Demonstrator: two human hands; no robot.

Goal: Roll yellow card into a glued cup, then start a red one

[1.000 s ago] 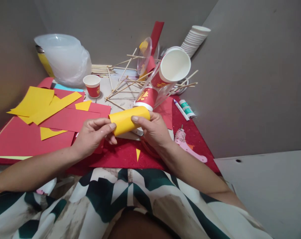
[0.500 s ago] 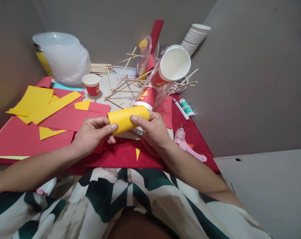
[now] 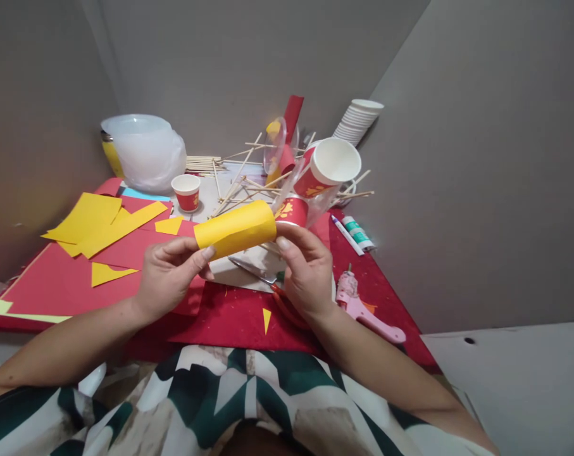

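Note:
A rolled yellow paper tube (image 3: pixel 237 228) is held up level in front of me, its seam facing me. My left hand (image 3: pixel 170 272) pinches its left end, thumb in front and fingers behind. At the right end, my right hand (image 3: pixel 308 269) has its fingers against the tube's edge, the thumb beside the rim. Scissors (image 3: pixel 251 271) with orange handles lie below, partly hidden by my right hand. Behind the tube stands a construction of thin wooden sticks, clear plastic and red-and-white paper cups (image 3: pixel 336 161).
Red sheets (image 3: pixel 116 247) and yellow paper pieces (image 3: pixel 87 218) cover the left side. A small cup (image 3: pixel 187 193) stands near a plastic-wrapped bowl (image 3: pixel 144 155). On the right lie a pink glue gun (image 3: pixel 367 316) and a marker (image 3: pixel 347 234). Stacked cups (image 3: pixel 357 121) lean at the back wall.
The view has tilted up, so the table things sit lower. My right thumb has slid from the tube's front to its right end, and the scissors show more.

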